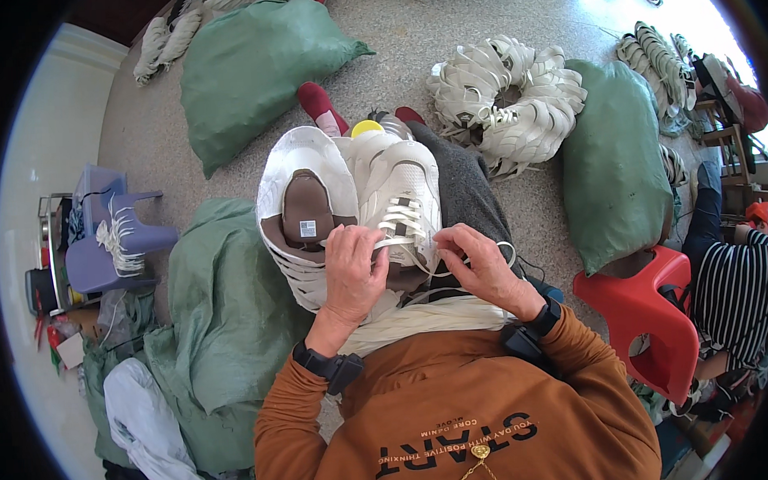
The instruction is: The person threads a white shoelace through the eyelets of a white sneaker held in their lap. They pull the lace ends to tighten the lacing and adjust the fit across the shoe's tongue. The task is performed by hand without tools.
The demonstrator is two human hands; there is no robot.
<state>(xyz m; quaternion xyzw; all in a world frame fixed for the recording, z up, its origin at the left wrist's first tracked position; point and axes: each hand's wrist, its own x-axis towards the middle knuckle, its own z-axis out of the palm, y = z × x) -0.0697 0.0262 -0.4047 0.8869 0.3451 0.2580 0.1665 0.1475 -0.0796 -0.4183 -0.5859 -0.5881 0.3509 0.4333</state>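
Observation:
A cream shoe upper (414, 175) lies across my lap, its pale shoelace (403, 218) crossing the front in several rows. My left hand (355, 266) is at the upper's left edge, thumb and fingertips closed on the shoelace. Opposite it, my right hand (482, 264) pinches a lace end, and a loop of lace sticks out past the fingers. Left of this upper, against my left hand, sits a stack of nested white uppers (272, 189) with a brown tongue (305, 205) showing. A bundle of pale laces (429, 320) rests across my waist.
Green sacks (260, 71) lie ahead, at right and at left. A ring of strung uppers (506, 100) is on the floor ahead. A red stool (649, 315) stands at right, near a person in stripes (733, 300). A purple stool (118, 249) at left carries laces.

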